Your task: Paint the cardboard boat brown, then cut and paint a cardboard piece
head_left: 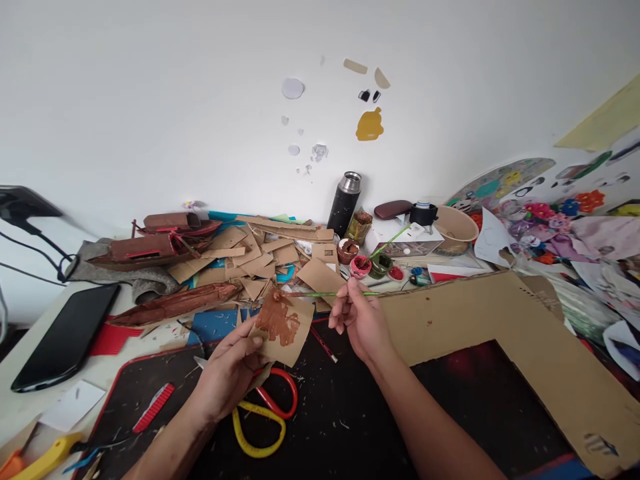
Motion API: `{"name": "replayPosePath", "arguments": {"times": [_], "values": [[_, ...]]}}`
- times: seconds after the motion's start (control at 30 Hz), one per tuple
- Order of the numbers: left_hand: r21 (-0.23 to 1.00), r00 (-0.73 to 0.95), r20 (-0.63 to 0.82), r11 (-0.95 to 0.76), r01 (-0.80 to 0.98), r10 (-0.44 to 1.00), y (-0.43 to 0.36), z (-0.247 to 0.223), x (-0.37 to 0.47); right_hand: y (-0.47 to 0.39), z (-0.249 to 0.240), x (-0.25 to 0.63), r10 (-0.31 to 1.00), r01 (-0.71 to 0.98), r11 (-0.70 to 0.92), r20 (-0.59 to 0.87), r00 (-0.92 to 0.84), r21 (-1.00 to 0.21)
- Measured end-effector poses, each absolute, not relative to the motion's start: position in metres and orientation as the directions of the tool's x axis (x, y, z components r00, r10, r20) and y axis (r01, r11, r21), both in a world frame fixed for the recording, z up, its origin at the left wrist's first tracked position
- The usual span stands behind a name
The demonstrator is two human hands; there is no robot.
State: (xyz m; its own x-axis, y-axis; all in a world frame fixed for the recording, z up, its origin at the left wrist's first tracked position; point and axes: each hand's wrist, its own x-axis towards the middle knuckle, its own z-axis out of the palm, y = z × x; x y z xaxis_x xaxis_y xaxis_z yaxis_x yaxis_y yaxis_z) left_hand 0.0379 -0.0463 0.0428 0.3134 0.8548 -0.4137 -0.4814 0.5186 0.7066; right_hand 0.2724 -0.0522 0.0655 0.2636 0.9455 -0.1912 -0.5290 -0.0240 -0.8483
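Note:
My left hand (pixel 231 367) grips a piece of cardboard (pixel 295 343) by its left edge, thumb on top. Reddish-brown paint covers much of its upper left and middle; the right and lower borders are bare. A thin green paintbrush (pixel 325 294) is pinched in my right hand (pixel 361 319), and its brown tip touches the card's upper left corner. Under my left hand lie scissors (pixel 265 430) with one red and one yellow handle, their blades partly hidden. Open paint pots stand beyond my right hand: brown (pixel 349 251), red (pixel 361 267) and dark green (pixel 381 265).
Cardboard scraps (pixel 250 260) pile up behind my hands, beside brown model boats (pixel 150 250). A black flask (pixel 344 203) stands by the wall. A large cut cardboard sheet (pixel 465 307) lies right, a phone (pixel 67 337) left, and a red-handled tool (pixel 153 407) on the black mat (pixel 330 427).

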Motion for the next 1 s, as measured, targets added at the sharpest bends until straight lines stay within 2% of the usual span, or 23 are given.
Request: {"name": "replayPosePath", "arguments": {"times": [0.7,1.0], "values": [[0.715,0.237,-0.458,0.513,-0.474,0.857,-0.046,0.051,0.040,-0.050,0.065,0.274,0.931,-0.538,-0.028,-0.218,0.293,-0.842],[0.724,0.283,-0.446,0.528,-0.444,0.849,-0.049,0.047,0.039,-0.045,0.067,0.269,0.935,-0.534,-0.025,-0.209,0.287,-0.845]]}}
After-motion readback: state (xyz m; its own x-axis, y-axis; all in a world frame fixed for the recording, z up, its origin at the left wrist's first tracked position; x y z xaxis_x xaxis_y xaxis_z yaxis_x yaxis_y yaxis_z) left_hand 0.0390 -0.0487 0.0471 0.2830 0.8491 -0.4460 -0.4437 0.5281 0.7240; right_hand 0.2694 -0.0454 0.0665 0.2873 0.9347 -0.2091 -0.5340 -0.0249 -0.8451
